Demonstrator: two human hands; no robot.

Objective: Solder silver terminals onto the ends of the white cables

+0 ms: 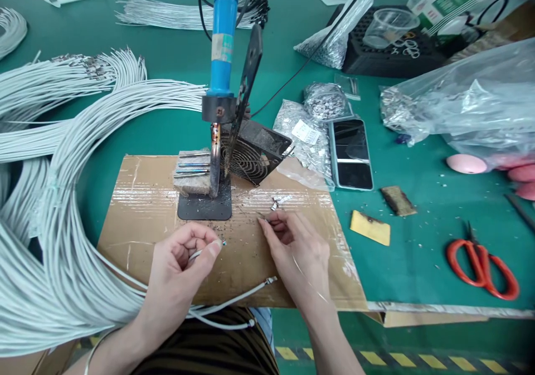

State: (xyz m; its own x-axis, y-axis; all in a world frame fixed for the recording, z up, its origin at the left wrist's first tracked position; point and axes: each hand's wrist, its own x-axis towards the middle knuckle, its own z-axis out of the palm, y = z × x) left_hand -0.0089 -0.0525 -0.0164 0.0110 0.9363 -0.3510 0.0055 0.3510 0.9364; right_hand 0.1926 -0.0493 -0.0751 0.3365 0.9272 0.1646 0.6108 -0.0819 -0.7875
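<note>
My left hand [188, 261] is closed on a white cable [195, 255], whose end with tiny coloured wires pokes out past the thumb and forefinger. My right hand [298, 247] pinches at its fingertips something too small to make out, just beside a few small metal connectors [275, 205] on the cardboard. Ahead of both hands, a blue-handled soldering iron [223, 35] points down in a stand, its bent tip beside a block [192, 171] holding several thin strips. Below the hands, a cable end with a metal connector [271, 280] lies over the cardboard's front edge.
A large bundle of white cables [62, 196] fills the left. A small black fan [254, 152] stands behind the iron on the cardboard sheet [142, 219]. To the right lie a phone [351, 155], a yellow sponge [370, 228], red-handled scissors [480, 263] and bags of metal parts [328, 102].
</note>
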